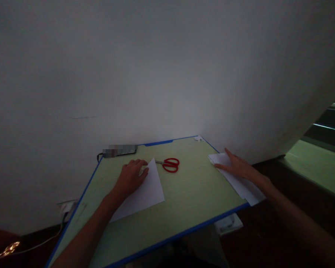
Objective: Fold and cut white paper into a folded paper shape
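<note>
On the light table, my left hand (133,174) rests on a white sheet of paper (150,191), its thumb and forefinger curved with a gap between them. The sheet's pointed corner reaches toward a pair of scissors (171,165) with red handles, whose blades point left and partly pass behind that corner. At the table's right edge, my right hand (237,165) lies over folded or stacked white paper (234,182). Its thumb and fingers are spread across the paper's width, and part of this paper juts past the edge. My wrist covers some of it.
The table (190,193) has blue edging and stands against a pale wall (167,74). A dark, partly blurred flat object (120,150) lies at the back left corner. Small white paper scraps (198,138) sit at the back right. Below the front edge is a white item (229,223).
</note>
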The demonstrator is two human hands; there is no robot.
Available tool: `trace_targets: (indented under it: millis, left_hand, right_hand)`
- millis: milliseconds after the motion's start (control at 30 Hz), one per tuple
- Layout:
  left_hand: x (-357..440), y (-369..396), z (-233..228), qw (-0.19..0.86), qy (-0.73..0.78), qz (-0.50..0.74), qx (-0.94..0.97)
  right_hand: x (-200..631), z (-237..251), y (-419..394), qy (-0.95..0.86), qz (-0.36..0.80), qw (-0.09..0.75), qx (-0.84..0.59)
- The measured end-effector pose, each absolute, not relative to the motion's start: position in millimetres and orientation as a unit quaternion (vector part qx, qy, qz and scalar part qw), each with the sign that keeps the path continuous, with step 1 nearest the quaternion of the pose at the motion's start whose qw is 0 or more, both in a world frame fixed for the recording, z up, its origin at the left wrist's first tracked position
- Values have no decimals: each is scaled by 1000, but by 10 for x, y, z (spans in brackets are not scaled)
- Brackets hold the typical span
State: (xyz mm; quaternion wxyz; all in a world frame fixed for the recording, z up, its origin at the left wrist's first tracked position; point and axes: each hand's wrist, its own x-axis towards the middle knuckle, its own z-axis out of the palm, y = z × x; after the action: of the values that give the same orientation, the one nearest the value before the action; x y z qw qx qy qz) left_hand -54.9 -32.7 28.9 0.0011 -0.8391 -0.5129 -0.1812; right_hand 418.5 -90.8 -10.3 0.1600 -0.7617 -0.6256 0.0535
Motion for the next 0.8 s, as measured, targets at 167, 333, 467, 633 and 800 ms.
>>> trace_targets:
  millis: [167, 333, 467, 633, 800]
  left_hand:
    - [-538, -352, 295, 8, -519, -158, -840]
    - [-526, -394, 262, 3, -518, -130, -845]
    - [-523, -419, 254, -8, -528, -114, -842]
    - [-578, -388, 250, 5, -578, -119, -807]
    - [-681, -324, 228, 6, -584, -114, -804]
  right_hand:
    - [4181, -61, -1039, -676, -3, 176, -715]
    - [3510, 221, -1042, -754, -19, 267, -600]
    - [2680, 358, -780, -825, 29, 247, -507]
    - [2038, 264, -269, -863, 44, 175, -473]
    - [2031, 102, -36, -847, 50, 144, -509]
